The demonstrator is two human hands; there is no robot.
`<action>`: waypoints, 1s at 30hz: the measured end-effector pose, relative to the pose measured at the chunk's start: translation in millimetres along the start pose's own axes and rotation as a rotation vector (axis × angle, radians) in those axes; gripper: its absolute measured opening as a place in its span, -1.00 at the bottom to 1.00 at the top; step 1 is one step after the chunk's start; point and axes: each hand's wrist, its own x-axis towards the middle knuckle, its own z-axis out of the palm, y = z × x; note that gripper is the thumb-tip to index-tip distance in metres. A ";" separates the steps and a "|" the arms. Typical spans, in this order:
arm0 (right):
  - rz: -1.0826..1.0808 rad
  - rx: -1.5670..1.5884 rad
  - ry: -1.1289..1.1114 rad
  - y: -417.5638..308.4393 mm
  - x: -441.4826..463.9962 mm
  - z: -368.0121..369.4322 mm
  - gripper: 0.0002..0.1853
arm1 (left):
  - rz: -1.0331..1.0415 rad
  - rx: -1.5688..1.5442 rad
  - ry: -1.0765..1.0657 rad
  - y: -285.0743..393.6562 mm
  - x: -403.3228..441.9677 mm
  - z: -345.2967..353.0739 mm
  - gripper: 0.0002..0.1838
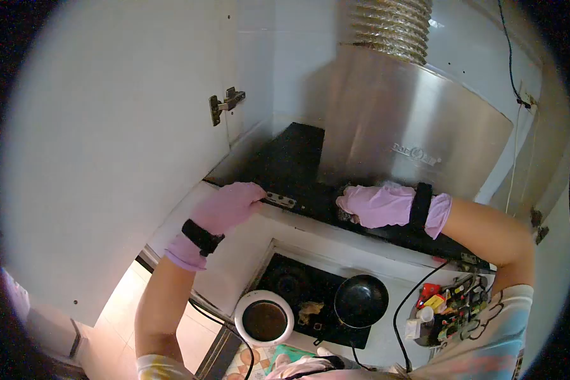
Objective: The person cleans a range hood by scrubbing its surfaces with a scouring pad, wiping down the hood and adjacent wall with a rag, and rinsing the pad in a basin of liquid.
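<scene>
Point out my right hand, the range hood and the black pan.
right hand (381,206): head view, on the back of the pink glove.
range hood (418,120): head view, on the shiny metal housing.
black pan (361,301): head view, on the inside of the bowl.

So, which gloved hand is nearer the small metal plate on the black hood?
The left hand, just beside the metal plate. The right hand is farther along, below the steel cover.

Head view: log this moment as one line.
left hand: gloved, at edge of black panel; right hand: gloved, holding dark wad on panel; pan: on cooktop
</scene>
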 end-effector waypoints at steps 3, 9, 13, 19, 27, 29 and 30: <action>0.044 -0.050 -0.030 -13.1 26.2 -13.0 -0.72 | 0.023 0.029 0.060 -1.7 -2.4 4.9 -0.75; -0.189 -0.103 0.173 -3.7 150.2 -12.8 -0.88 | 0.123 0.064 0.168 1.5 -6.5 5.4 -0.78; 0.006 0.004 0.010 -24.6 147.5 -42.0 -0.66 | 0.047 0.074 0.091 3.7 -5.0 3.5 -0.78; 0.023 0.217 -0.068 -7.8 104.3 -21.0 -0.46 | 0.088 0.018 0.194 -2.5 -6.4 9.5 -0.79; -0.088 0.304 0.212 -19.5 116.9 -1.1 -0.54 | -0.013 0.039 0.312 -36.7 -27.2 -2.2 -0.81; -0.083 0.285 0.237 -23.1 138.4 -4.5 -0.57 | -0.070 0.063 0.292 -33.9 -28.4 -4.3 -0.82; -0.028 0.434 0.243 -33.0 138.7 -14.4 -0.61 | -0.121 0.086 0.273 -30.4 -28.4 -7.4 -0.83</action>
